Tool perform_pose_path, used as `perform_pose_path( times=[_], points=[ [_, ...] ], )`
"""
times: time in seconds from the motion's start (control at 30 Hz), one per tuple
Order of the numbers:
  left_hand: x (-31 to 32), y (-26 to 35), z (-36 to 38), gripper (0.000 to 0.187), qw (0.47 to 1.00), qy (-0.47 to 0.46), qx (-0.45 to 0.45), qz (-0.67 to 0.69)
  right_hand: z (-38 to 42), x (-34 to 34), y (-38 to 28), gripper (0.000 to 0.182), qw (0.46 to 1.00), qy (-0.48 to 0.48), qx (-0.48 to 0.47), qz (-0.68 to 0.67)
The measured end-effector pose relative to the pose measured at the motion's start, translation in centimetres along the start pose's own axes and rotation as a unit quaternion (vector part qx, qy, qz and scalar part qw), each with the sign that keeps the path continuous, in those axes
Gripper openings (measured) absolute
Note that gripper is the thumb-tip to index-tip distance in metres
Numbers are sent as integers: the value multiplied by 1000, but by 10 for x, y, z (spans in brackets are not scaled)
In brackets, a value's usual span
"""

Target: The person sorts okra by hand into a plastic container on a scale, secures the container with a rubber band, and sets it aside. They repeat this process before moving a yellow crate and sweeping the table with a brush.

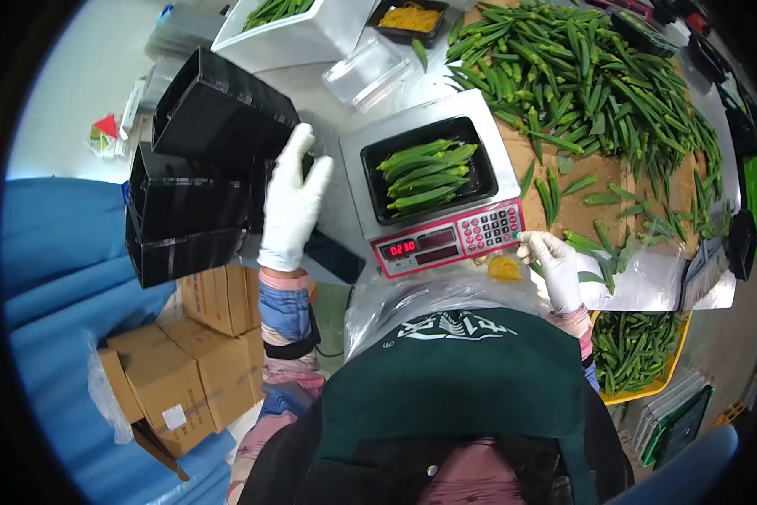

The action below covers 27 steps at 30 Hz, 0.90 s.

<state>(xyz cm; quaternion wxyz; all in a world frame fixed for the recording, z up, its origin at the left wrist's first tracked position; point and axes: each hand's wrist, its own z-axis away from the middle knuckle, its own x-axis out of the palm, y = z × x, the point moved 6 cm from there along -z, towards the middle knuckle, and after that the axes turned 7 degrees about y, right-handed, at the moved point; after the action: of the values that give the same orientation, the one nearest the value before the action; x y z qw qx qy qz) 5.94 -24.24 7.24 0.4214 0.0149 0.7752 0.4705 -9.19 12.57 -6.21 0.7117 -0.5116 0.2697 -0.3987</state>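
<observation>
A scale (355,181) with a red-framed keypad shows red digits on its panel. On its plate sits a black tray (377,209) holding several okra pods (427,175). My left hand (292,206), in a white glove, is left of the scale with fingers spread and nothing in them, beside stacks of black trays (214,109). A dark phone-like slab (334,257) lies below that hand. Also gloved, my right hand (553,268) has its fingers bent together, the tips right at the keypad's lower right corner. Yellow rubber bands (504,268) lie just left of it.
A large okra heap (580,80) covers cardboard at the upper right. At the back stand a white foam box (290,38), a clear plastic container (366,74) and a black tray of yellow bands (409,18). A yellow crate (648,391) of okra sits below right, cardboard boxes (164,379) lower left.
</observation>
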Motion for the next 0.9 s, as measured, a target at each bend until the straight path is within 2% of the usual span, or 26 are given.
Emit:
perform_pose_path(
  times=[0.1, 0.2, 0.43, 0.57, 0.7, 0.77, 0.83, 0.9],
  points=[
    [-32, -26, 7, 50, 986, 76, -70, 127, -2, 7, -5, 26, 1000, -6, 18, 4],
    [-50, -47, 17, 48, 973, 119, -113, 165, -3, 17, -6, 25, 1000, -4, 25, 17],
    [-62, -79, 17, 43, 962, 143, -126, 197, -6, 39, -9, 29, 994, -50, 25, 94],
    [-44, -84, -9, 41, 985, 101, -71, 117, -6, 46, -10, 28, 986, -62, 0, 155],
    [1, -96, -67, 37, 991, 38, -8, 129, -5, 52, -16, 27, 971, -69, -47, 223],
    [31, -111, -105, 34, 995, 34, 49, 79, -2, 51, -11, 26, 983, -37, -24, 178],
    [64, -122, -136, 33, 995, 12, 101, -17, -1, 50, -25, 24, 963, -32, -51, 261],
    [110, -156, -167, 30, 994, -33, 99, 30, -3, 40, -11, 21, 950, 2, -128, 286]
  ],
)
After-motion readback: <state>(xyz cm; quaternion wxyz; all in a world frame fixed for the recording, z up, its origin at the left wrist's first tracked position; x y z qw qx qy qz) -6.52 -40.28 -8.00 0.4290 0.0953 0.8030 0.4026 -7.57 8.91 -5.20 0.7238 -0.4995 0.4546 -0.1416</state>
